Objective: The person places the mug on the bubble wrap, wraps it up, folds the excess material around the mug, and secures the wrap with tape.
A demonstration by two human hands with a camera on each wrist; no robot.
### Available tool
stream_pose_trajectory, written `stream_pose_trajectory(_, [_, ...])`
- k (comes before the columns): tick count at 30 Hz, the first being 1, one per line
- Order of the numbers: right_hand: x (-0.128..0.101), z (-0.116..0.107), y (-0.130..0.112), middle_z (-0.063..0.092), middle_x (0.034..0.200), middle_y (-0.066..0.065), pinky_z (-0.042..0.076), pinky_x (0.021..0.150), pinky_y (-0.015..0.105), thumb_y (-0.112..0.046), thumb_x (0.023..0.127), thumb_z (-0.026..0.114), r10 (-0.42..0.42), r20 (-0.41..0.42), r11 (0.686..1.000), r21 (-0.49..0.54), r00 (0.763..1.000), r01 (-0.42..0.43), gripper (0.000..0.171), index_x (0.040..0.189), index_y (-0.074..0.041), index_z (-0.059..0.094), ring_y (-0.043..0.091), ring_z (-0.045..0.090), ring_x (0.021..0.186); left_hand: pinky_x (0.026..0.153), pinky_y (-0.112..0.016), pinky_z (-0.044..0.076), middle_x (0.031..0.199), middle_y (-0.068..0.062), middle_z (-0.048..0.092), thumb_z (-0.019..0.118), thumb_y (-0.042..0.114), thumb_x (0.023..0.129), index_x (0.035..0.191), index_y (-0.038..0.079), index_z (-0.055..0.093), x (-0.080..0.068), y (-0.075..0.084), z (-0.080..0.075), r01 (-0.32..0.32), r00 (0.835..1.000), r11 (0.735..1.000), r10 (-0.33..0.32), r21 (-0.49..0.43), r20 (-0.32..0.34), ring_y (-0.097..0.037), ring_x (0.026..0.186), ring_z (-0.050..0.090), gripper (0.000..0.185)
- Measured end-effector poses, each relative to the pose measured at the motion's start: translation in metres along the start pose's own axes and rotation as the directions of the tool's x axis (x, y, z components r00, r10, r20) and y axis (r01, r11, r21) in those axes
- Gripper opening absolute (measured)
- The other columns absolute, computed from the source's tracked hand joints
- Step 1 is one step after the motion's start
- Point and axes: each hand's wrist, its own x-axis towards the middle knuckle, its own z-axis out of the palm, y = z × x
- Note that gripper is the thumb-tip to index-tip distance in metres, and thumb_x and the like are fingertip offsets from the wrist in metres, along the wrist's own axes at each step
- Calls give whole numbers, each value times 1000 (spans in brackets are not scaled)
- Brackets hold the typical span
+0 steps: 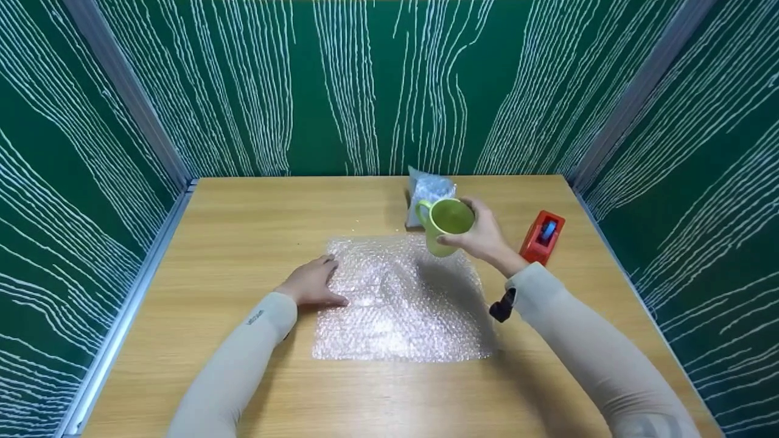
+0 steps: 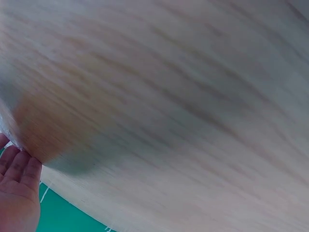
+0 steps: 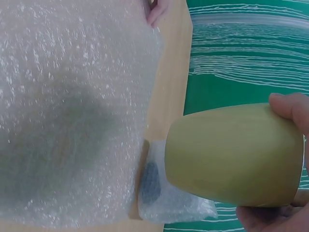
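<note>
well, gripping the cup (image 1: 447,228) with the right hand (image 1: 484,234) from three o'clock, with handle toward nine, and holding it apart from the bubble wrap (image 1: 377,328), above its one o'clock part. resting the left hand (image 1: 310,283) on the wrap's nine o'clock edge, with fingers relaxed, thumb apart. likely best to press lightly there, bring the cup toward the middle of the wrap, upright, then lower it gently without dragging any bubbles. watch the far edge: very near the packet (image 1: 429,182) between twelve and one, so better not to reach further that way. mind the tape dispenser (image 1: 541,240) at two, just beside the right wrist in the head view. for wider swings, favour the bare counter (image 1: 243,237) toward ten, with another open stretch at six, before the near side.
</note>
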Motion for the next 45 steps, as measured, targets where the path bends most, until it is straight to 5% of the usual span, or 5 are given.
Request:
stream_pose_trajectory(29, [-22, 63, 7, 60, 146, 26, 48, 118, 59, -11, 68, 99, -30, 2, 997, 71, 1000, 30, 99, 151, 7, 47, 44, 60, 133, 134, -57, 30, 177, -22, 31, 84, 65, 84, 166, 0, 39, 0, 0, 2, -3, 1000, 1000, 3, -10, -12, -45, 161, 36, 114])
stream_pose_trajectory(39, [-33, 81, 9, 55, 147, 27, 48, 119, 59, -24, 68, 101, 9, -8, 999, -53, 1000, -9, 106, 152, 7, 44, 45, 57, 134, 135, -56, 29, 178, -22, 28, 83, 67, 84, 167, 0, 37, -1, -1, 1, 0, 1000, 1000, 0, -3, -2, -44, 163, 33, 116])
stream_pose_trajectory(45, [-36, 90, 14, 59, 144, 24, 50, 117, 58, -19, 68, 101, 8, 5, 999, -35, 1000, -8, 102, 151, 5, 46, 42, 61, 130, 135, -56, 28, 178, -22, 28, 83, 68, 84, 167, 0, 37, -2, -1, 1, 2, 1000, 1000, -2, -5, 1, -44, 163, 33, 117])
